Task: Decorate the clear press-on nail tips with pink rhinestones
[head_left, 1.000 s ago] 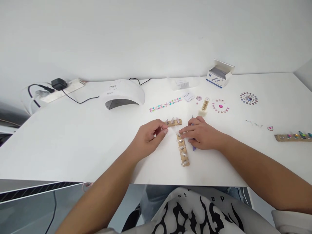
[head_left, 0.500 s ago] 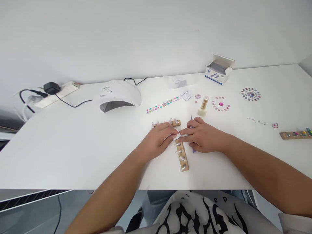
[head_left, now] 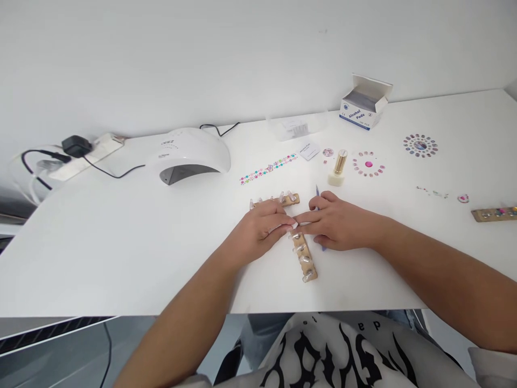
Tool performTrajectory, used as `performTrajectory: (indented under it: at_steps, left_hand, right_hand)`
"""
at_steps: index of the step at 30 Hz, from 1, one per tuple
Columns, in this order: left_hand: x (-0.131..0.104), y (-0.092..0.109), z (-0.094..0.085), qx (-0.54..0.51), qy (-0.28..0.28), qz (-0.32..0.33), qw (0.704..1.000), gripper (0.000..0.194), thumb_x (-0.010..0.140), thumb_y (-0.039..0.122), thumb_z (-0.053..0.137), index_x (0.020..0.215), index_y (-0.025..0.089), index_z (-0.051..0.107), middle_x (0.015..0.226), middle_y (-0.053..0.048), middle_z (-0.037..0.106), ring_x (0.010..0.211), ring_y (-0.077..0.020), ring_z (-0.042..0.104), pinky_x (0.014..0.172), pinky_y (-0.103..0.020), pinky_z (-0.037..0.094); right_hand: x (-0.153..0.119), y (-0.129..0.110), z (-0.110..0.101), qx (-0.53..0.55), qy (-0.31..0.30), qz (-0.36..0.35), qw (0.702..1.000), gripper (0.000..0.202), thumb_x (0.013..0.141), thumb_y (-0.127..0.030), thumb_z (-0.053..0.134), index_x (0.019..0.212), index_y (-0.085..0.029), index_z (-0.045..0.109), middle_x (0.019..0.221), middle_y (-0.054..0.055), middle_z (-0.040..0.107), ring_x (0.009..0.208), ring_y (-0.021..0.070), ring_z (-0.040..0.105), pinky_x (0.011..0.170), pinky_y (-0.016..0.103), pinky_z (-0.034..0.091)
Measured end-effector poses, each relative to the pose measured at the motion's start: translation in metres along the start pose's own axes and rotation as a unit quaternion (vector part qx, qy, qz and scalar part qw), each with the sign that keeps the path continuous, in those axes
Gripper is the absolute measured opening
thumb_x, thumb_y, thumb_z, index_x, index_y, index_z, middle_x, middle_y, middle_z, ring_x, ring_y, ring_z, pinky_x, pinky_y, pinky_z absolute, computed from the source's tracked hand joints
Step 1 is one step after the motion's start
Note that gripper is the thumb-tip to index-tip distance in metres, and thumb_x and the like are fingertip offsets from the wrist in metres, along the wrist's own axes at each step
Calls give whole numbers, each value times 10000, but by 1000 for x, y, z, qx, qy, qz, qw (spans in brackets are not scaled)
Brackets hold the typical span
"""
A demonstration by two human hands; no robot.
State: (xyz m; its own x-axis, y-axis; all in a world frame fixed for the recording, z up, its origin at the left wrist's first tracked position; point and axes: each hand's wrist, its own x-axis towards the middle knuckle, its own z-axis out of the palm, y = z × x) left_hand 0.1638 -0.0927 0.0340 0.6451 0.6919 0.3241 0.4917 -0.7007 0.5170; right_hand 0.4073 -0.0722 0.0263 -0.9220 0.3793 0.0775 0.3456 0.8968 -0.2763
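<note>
My left hand point(head_left: 262, 229) is closed, thumb and forefinger pinching a small white pad point(head_left: 295, 225) over the upper end of a wooden nail-tip stand point(head_left: 309, 267). Clear false nails point(head_left: 305, 260) stick out along this stand. My right hand point(head_left: 341, 221) has a slim purple pen-like tool point(head_left: 317, 191) tucked through its fingers. Its forefinger and middle finger reach to the pad and the stand's top end. Whatever nail lies under the fingertips is hidden. Behind my left hand lies a second wooden stand point(head_left: 291, 200) with clear nails, partly covered by the hand.
A white nail lamp point(head_left: 197, 151) stands left, near a power strip point(head_left: 86, 156). Farther back are a clear plastic tray point(head_left: 297, 128), an alcohol pads box point(head_left: 361, 110), a sachet point(head_left: 309, 151) and a gold-capped bottle point(head_left: 337, 170). Gem stickers point(head_left: 369, 164) and another wooden stand point(head_left: 493, 215) lie right.
The view has tilted and shifted slightly. Both hands stay together at the stand's upper end, with only small finger movement around the white pad.
</note>
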Motion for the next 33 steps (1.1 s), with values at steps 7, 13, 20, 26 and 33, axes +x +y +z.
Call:
performTrajectory:
  at_steps: [7,13,20,26,33]
  left_hand:
    - [1,1,0,7,-10,-3,1000,169,942,215,527,964,211,695,816,-42,624,750,-149,547,686,-298,468]
    - [1,0,0,27,3,25,999,147,927,178,547,961,198,688,789,-38,607,732,-144,538,665,-287,465]
    - [-1,-1,-1,52,10,24,998,147,927,180,543,956,196,686,781,-41,606,731,-149,536,668,-299,467]
    - [-2,-2,-2,63,9,15,998,164,940,207,524,949,198,687,780,-47,614,736,-154,545,658,-301,476]
    - [-3,-5,-3,69,12,17,997,150,931,185,531,942,197,679,804,-51,624,760,-158,551,669,-305,481]
  right_hand:
    - [0,-1,0,2,-13,11,1000,383,911,-242,515,1285,-266,594,1319,15,609,1030,255,442,868,407,283]
    - [1,-1,0,7,1,5,1000,353,899,-235,528,1238,-238,627,1296,3,627,1005,247,436,863,410,280]
    - [1,-2,1,-3,7,3,1000,378,895,-231,534,1265,-247,612,1312,17,622,1011,256,444,856,411,286]
    - [1,-2,1,-3,0,8,1000,374,896,-240,536,1260,-242,618,1325,18,615,1017,259,448,870,411,292]
    - [0,-2,3,-7,2,5,1000,381,900,-244,533,1273,-248,607,1343,22,602,1034,258,455,874,412,294]
